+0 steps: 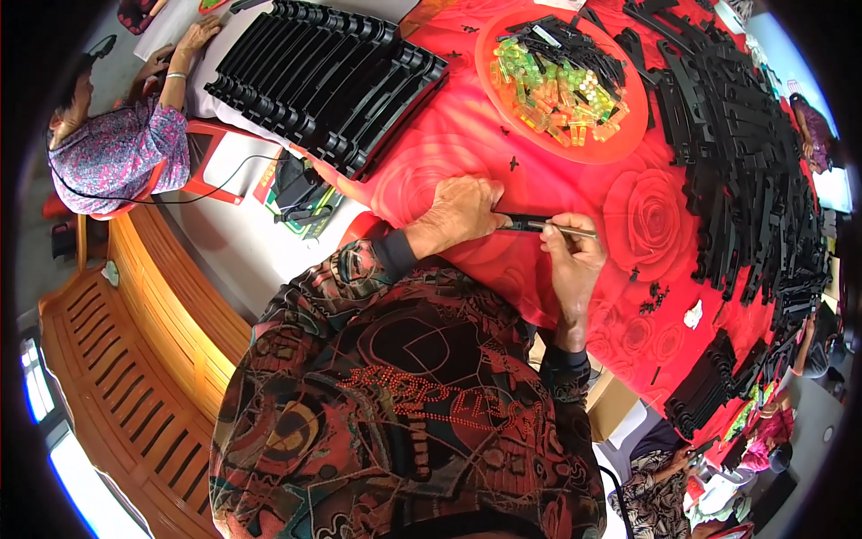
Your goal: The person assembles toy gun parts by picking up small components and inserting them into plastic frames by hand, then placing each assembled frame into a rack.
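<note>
Over the red rose-patterned tablecloth, my left hand (462, 211) is closed round one end of a narrow black plastic part (519, 222). Between the thumb and fingers of my right hand (576, 260) is a slim silver tool, seemingly tweezers (582, 232), its tip against the part's other end. What the tip touches is too small to make out. Little black pieces (654, 298) lie in a cluster to the right of my right hand, and a crumpled white scrap (693, 313) is beyond them.
An orange-red tray (489, 76) holds green, yellow and orange clear pieces and black parts. Ribbed black racks (323, 81) stand at far left. Long black strips (727, 153) cover the table's right side. A co-worker (121, 157) sits at left beside a wooden bench (135, 359).
</note>
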A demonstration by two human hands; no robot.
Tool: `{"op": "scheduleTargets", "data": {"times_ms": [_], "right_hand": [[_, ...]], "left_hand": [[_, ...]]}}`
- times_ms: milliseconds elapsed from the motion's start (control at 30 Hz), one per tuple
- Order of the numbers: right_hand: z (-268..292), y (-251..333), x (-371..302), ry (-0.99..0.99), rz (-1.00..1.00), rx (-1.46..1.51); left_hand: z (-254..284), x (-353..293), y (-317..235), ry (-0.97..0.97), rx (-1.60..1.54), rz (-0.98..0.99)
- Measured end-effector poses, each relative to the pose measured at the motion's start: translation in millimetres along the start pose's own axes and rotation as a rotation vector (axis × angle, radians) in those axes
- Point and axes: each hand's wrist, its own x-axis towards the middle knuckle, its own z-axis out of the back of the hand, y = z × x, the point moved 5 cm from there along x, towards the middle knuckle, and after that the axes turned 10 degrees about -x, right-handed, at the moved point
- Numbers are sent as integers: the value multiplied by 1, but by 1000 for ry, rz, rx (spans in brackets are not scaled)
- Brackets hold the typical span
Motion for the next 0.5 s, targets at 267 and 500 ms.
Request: {"op": "scheduleTargets", "data": {"times_ms": [267, 500], "right_hand": [[-7, 8, 2, -88, 221, -314], [-9, 8, 3, -96, 266, -319]], "left_hand": [[-2, 1, 0, -13, 1, 3], [0, 0, -2, -26, -7, -3]]}}
